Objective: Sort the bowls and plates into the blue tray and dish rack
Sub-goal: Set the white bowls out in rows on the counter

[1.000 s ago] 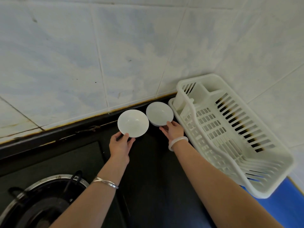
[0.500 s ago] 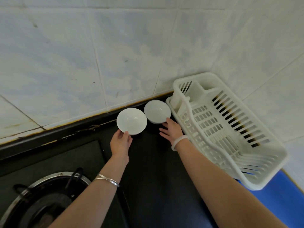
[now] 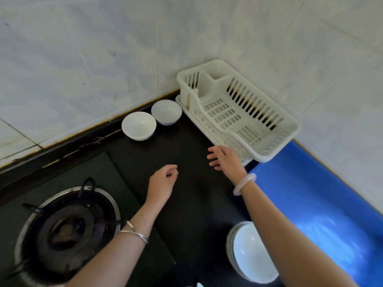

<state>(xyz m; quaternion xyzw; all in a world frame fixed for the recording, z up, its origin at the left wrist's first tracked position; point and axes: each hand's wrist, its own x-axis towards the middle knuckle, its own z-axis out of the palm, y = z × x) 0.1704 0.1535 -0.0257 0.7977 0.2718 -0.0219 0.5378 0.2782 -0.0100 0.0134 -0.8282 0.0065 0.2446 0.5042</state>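
Note:
Two white bowls stand side by side on the black counter against the tiled wall, the left bowl (image 3: 138, 125) and the right bowl (image 3: 166, 112). A white plastic dish rack (image 3: 275, 139) sits empty in the corner just right of them. A blue tray (image 3: 323, 195) lies along the right wall, nearer to me than the rack. A stack of white plates with a bowl on top (image 3: 248, 251) sits at the bottom, partly hidden by my right forearm. My left hand (image 3: 162, 183) hovers over the counter, fingers loosely curled, empty. My right hand (image 3: 224, 160) is spread, empty, beside the rack's near edge.
A gas burner (image 3: 66, 228) with a black pan support fills the lower left. The tiled walls (image 3: 103, 59) meet in a corner behind the rack. The dark counter (image 3: 186, 193) stretches between the bowls and the plate stack.
Both hands have let go of the two bowls and pulled back toward me. The bowls now stand by the wall. The view has tilted down, showing the plate stack and more blue tray.

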